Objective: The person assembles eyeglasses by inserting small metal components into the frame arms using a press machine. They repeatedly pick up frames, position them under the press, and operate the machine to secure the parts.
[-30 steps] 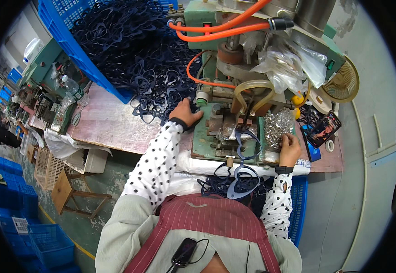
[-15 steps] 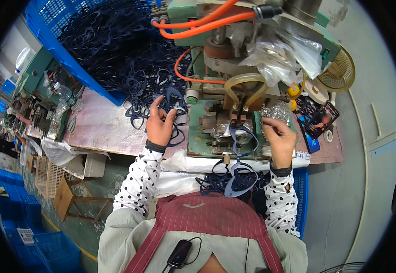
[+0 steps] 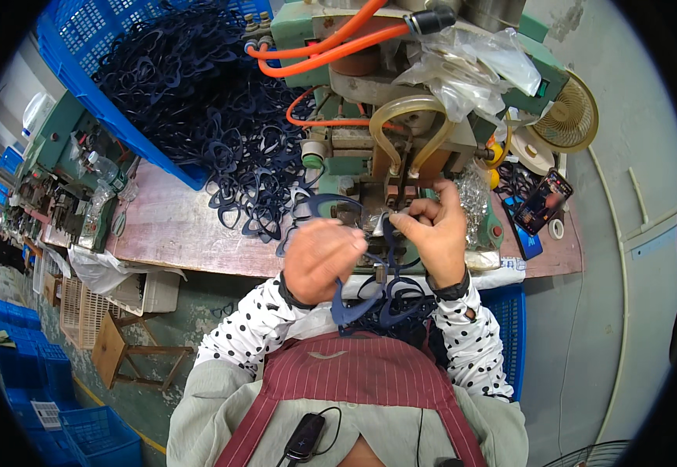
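Observation:
A dark blue eyeglass frame hangs at the front of a green press machine, its upper end at the metal fixture. My right hand covers part of it, with thumb and fingers pinched at that upper end; the fingertips are partly hidden. My left hand, slightly blurred, is closed on a second blue eyeglass frame, which shows above and below the fingers just left of the first. More dark frames lie in a heap at my lap, below both hands.
A blue crate of dark frames spills onto the table at left. Orange hoses and plastic bags hang over the press. Phones and a small fan stand at right. A wooden stool is lower left.
My left hand has come right and down from beside the loose frames, now with a frame in it. My right hand has moved left onto the frame at the press. The view has shifted slightly.

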Demonstrator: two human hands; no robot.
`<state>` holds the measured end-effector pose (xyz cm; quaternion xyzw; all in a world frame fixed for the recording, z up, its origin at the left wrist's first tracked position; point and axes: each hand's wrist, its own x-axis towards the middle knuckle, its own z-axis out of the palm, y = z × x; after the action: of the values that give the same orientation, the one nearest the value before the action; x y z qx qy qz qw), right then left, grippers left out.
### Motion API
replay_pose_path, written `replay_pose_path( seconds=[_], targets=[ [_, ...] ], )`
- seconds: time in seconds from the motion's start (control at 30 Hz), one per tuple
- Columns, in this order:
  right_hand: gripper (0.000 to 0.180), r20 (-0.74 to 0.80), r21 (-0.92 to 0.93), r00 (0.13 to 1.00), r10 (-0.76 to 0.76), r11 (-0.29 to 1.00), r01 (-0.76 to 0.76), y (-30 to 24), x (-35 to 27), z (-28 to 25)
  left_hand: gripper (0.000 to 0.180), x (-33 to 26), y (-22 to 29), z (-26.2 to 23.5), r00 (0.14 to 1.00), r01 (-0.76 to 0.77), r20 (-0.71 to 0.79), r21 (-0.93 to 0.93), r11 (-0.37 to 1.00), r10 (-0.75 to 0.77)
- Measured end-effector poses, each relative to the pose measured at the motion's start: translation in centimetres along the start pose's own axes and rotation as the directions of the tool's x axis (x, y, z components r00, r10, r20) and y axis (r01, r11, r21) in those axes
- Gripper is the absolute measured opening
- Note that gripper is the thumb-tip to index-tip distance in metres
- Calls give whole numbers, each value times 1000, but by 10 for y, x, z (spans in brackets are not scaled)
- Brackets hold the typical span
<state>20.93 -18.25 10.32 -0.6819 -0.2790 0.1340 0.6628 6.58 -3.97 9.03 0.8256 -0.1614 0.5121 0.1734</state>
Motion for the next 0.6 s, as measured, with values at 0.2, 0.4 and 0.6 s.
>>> replay_pose_path(
  seconds=[0.2, 0.4, 0.6],
  targets=[
    [55, -8, 16, 1000, 4, 1000, -4, 6, -2, 3, 27, 18, -10, -1, 995, 26, -99, 22, 999, -23],
    [59, -77, 96, 997, -17, 995, 25, 15, -1, 9, 19, 43, -17, -10, 719, 495, -95, -625, 603, -688],
    [58, -80, 196, 997, -1, 980, 17, 15, -3, 9, 18, 52, -13, -10, 685, 533, -74, -628, 567, -725]
  ],
)
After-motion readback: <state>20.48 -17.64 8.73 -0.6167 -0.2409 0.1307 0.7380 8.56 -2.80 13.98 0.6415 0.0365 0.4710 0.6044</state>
